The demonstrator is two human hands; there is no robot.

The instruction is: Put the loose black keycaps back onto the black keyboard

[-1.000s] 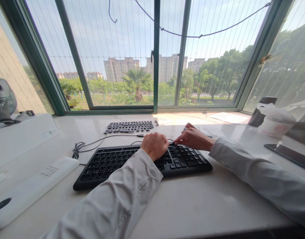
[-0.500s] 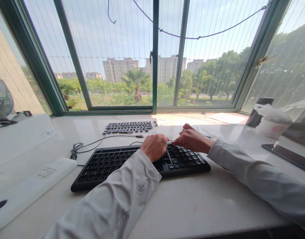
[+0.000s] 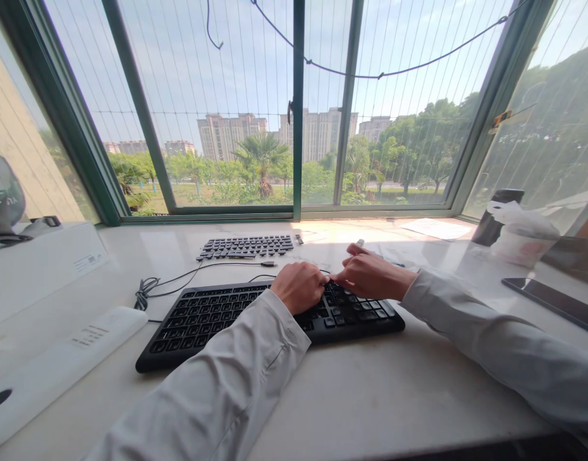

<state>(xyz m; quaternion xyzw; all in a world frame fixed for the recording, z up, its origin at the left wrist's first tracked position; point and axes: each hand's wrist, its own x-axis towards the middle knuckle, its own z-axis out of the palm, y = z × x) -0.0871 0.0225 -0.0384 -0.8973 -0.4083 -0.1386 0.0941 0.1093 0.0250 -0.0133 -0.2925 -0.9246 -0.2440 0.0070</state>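
A black keyboard (image 3: 198, 320) lies at an angle across the white surface. Its left part shows bare key sockets, while keycaps sit on the number pad at its right end. My left hand (image 3: 300, 287) is closed over the upper middle of the keyboard, its fingertips pinched and whatever they hold hidden. From the right, my right hand (image 3: 375, 275) comes in with curled fingers, thumb and fingertip meeting my left fingertips just above the keys. A small pale piece pokes out at its far side, too small to name. Behind the keyboard, loose black keycaps (image 3: 248, 245) lie in rows.
A black cable (image 3: 150, 285) with a plug lies coiled left of the keyboard. At left are a long white device (image 3: 58, 371) and a white box (image 3: 39, 262). A phone (image 3: 553, 301), a bagged cup (image 3: 524, 237) and a dark bottle (image 3: 498, 218) stand right. Windows rise behind.
My right hand has shifted slightly, its fingers curling closer to my left fingertips. The pale piece at its far side shows more. My left hand stays nearly in place.
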